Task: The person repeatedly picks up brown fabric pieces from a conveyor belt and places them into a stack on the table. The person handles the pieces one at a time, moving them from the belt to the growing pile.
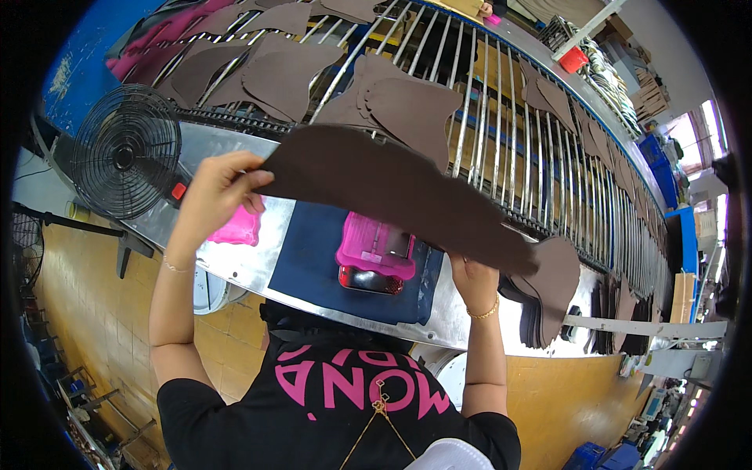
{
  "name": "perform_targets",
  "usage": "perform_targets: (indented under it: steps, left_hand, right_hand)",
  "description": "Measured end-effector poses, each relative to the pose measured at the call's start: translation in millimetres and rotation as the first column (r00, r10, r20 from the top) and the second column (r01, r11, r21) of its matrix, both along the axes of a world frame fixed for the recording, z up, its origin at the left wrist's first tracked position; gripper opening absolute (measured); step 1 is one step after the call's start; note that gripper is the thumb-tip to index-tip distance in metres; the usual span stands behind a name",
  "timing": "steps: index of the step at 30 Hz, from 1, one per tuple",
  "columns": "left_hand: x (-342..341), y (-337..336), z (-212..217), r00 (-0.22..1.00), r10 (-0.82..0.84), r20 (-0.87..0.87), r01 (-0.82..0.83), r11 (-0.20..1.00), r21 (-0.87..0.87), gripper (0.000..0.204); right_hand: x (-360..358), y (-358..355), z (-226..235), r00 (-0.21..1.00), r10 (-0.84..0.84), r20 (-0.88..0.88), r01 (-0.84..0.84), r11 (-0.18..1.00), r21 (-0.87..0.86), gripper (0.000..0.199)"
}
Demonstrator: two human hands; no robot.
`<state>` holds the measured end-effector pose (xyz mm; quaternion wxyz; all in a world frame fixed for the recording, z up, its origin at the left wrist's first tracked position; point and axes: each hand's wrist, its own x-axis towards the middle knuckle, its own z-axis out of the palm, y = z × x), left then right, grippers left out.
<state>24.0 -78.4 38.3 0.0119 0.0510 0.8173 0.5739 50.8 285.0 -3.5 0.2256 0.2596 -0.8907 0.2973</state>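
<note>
A long dark brown sheet piece with a curved outline is held up slantwise above the work table, its left end higher than its right. My left hand pinches its left end between thumb and fingers. Under the right end, my right hand grips the lower edge; the piece hides some of its fingers. Below it, a pink plastic tray rests on a dark blue cloth, with a red and black case at its near side. Close to my left hand lies a pink object.
Beyond the table runs a conveyor of metal rods carrying several brown cut pieces. A black wire fan stands at the left. To the right, a stack of brown pieces sits on the table. Another person's hand shows at the far side.
</note>
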Motion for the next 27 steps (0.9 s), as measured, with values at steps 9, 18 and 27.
perform_targets:
  steps: [9, 18, 27]
  left_hand:
    - [-26, 81, -25, 0.846, -0.42, -0.328, 0.29, 0.879, -0.378, 0.008]
    - [-34, 172, -27, 0.574, -0.663, -0.479, 0.431, 0.743, -0.512, 0.01]
    - [-37, 95, 16, 0.765, -0.314, -0.562, 0.239, 0.949, -0.205, 0.043]
  right_hand:
    - [64, 72, -39, 0.939, -0.286, 0.19, 0.305, 0.949, -0.079, 0.014]
    - [128, 155, 24, 0.781, -0.518, 0.349, 0.625, 0.637, -0.452, 0.019]
    - [-8, 120, 65, 0.895, -0.154, 0.419, 0.419, 0.612, -0.671, 0.032]
